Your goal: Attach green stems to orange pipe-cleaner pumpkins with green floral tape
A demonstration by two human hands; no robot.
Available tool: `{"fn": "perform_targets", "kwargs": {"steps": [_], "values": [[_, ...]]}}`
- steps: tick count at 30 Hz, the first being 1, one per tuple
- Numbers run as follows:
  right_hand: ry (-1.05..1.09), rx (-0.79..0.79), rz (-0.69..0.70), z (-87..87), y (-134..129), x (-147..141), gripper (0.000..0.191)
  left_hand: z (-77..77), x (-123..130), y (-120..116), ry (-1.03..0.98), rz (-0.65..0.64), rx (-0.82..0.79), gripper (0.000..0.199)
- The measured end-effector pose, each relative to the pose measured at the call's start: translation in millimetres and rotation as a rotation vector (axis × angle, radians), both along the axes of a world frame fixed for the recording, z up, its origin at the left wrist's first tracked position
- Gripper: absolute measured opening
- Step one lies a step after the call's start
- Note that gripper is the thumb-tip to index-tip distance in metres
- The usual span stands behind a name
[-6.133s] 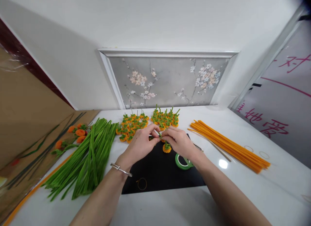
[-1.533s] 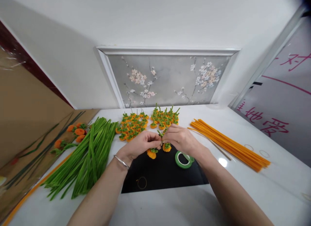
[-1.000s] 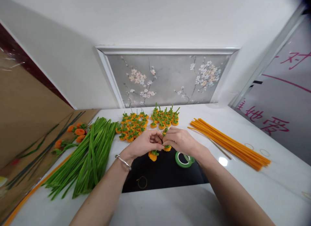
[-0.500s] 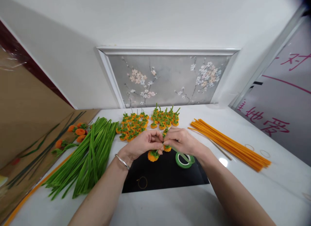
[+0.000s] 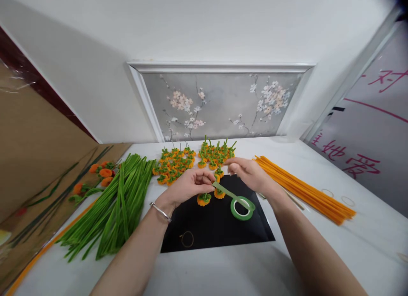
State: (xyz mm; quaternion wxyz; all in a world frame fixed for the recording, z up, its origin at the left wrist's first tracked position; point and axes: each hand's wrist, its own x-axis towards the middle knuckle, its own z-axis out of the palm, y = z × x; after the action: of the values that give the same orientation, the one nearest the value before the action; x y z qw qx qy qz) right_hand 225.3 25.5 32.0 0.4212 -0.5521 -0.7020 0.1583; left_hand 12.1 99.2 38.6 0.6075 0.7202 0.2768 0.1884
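Observation:
My left hand point(image 5: 194, 183) pinches the free end of a strip of green floral tape point(image 5: 230, 192). The strip runs down to its roll point(image 5: 241, 208) on a black mat point(image 5: 204, 232). Just under those fingers is an orange fuzzy flower point(image 5: 204, 199) with a green base; whether the hand touches it I cannot tell. My right hand point(image 5: 247, 173) hovers over the mat's far right, fingers loosely bent and apart, its fingertips near a cluster of orange flowers point(image 5: 216, 151) with upright green stems. More orange flowers point(image 5: 219, 193) stand between the hands.
Green pipe cleaners point(image 5: 121, 207) lie in a pile at left, orange ones point(image 5: 302, 190) in a bundle at right. Another group of orange flowers point(image 5: 174, 164) sits at the back. Finished-looking blooms point(image 5: 105, 173) rest on brown cardboard point(image 5: 41, 198). A thin ring point(image 5: 187, 239) lies on the mat.
My right hand has let go of the tape and moved up and right, away from my left. The tape strip now shows stretched from my left fingers to the roll.

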Motion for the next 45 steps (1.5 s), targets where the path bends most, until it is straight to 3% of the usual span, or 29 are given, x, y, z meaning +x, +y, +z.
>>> {"fn": "perform_targets", "kwargs": {"steps": [4,8,11,16,18,21,25,28,31,34,38,45], "values": [[0.013,0.007,-0.226,4.2,-3,30,0.034,2.5,-3,2,0.053,0.024,0.053,0.015],[-0.269,-0.275,-0.418,-0.2,-8,49,0.028,6.9,-2,-1,0.1,-0.022,0.006,0.015],[-0.392,-0.447,-0.462,-17.9,-12,50,0.013,7.9,0,-4,0.096,-0.014,-0.028,0.017],[-0.401,-0.568,-0.526,-53.9,-19,45,0.016,5.6,3,-9,0.057,0.03,-0.058,0.02],[-0.364,-0.564,-0.521,-59.0,-21,46,0.012,4.7,3,-10,0.043,0.044,-0.07,0.022],[-0.272,-0.504,-0.503,-53.3,-30,41,0.003,3.4,2,-9,0.047,0.062,-0.081,0.025],[-0.006,-0.406,-0.44,-34.7,-59,-7,0.027,3.0,3,-10,0.086,0.051,-0.053,0.024],[0.722,-0.476,-0.142,-26.4,-81,-63,0.042,6.1,4,-12,0.138,0.023,-0.054,0.023],[1.147,-0.614,-0.087,-28.0,-91,-102,0.053,11.5,2,-13,0.203,-0.016,-0.069,0.018],[1.451,-0.666,-0.024,-33.4,-89,-115,0.048,14.7,-1,-11,0.271,-0.052,-0.041,0.017],[1.577,-0.691,0.07,-35.7,-86,-114,0.036,13.0,-7,-5,0.302,-0.102,-0.003,0.02],[1.575,-0.716,0.127,-37.8,-81,-119,0.04,14.8,-7,-6,0.312,-0.107,-0.031,0.016]]}}
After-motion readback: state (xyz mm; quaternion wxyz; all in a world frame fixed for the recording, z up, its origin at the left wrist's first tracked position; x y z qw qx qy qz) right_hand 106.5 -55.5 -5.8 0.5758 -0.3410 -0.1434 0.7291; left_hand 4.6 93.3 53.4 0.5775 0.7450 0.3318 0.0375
